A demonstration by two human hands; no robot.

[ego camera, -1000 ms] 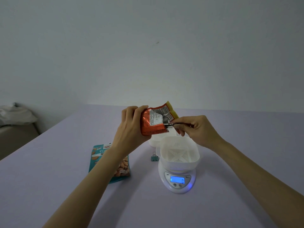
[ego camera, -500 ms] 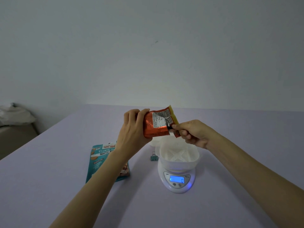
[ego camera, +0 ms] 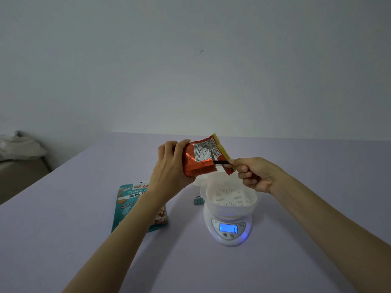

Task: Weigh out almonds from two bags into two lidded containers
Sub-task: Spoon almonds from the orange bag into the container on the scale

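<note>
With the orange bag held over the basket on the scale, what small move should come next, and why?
Probably pull the black clip free with the right hand. It sits on the folded end of the orange bag that the left hand holds above the white basket. The scale reads 0 and the basket looks empty, so nothing has been poured yet.

I see both forearms bare to the frame edge: no sleeves. Left hand (ego camera: 169,166) and right hand (ego camera: 257,176) ungloved, unadorned.

Both forearms reach forward. The left hand (ego camera: 169,166) curls upright in a clasp; the right hand (ego camera: 257,173), fingers folded, pinches at its fingertips.
</note>
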